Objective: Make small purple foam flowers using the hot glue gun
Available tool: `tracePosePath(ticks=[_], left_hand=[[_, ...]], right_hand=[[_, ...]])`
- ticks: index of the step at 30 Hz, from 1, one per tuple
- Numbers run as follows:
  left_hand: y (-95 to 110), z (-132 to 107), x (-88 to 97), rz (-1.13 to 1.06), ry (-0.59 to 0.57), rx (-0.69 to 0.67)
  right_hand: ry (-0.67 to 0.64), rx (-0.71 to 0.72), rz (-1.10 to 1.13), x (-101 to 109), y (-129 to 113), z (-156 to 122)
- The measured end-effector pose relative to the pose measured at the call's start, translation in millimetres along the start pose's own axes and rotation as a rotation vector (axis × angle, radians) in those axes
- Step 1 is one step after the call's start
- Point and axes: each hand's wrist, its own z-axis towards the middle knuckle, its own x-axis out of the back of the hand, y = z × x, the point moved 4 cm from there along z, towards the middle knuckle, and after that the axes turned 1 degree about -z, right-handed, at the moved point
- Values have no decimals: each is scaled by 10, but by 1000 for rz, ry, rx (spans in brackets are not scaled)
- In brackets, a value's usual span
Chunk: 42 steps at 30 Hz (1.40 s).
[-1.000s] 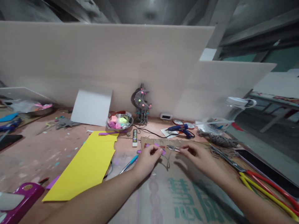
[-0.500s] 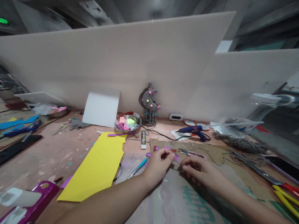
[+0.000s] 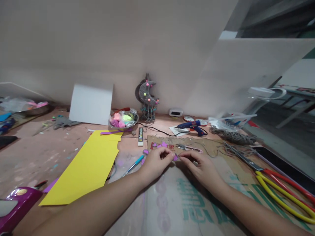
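Both hands meet over the cardboard sheet, fingertips a small gap apart. My left hand (image 3: 157, 164) has thumb and index finger pinched together. My right hand (image 3: 198, 167) pinches too, its fingertips facing the left ones. A thin grey string (image 3: 177, 155) shows between them, partly hidden by the fingers. A small purple cutout (image 3: 175, 158) sits right at the left fingertips; whether it is held or lies beneath, I cannot tell. Several purple flower-shaped cutouts (image 3: 162, 144) lie just beyond. Small pink-handled scissors (image 3: 190, 148) rest behind my right hand, and a blue pen (image 3: 134, 165) lies left of my left hand.
Yellow sheet (image 3: 86, 167) at left, purple device (image 3: 22, 203) at lower left. Metal bowl of coloured clay (image 3: 123, 120), moon ornament (image 3: 146, 93) and blue glue gun (image 3: 190, 126) stand behind. Large red-and-yellow-handled scissors (image 3: 261, 172), grey yarn (image 3: 233, 136) and a phone (image 3: 283, 167) lie right.
The view has tilted down and swung right. My hands have come closer together, and less of the grey string shows between them.
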Motion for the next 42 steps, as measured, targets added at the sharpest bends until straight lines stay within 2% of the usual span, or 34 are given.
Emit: tracePosePath(ticks=[16,19,27,35,42], left_hand=[[52,-28,6,99,-57,5],[31,-23,11,102,-55,-9],[55,-22,10,80,-56,-10],[47,-22,4,69,-53,29],[60,-27,-1,64,-79,7]], right_hand=[[15,-8,34,-7,-14,-38],[30,-16,54,-2,21,-46],[7,71,50,-48,17,-41],[63,61,0,6,-45,-41],[48,45,3,-25,-38,-37]])
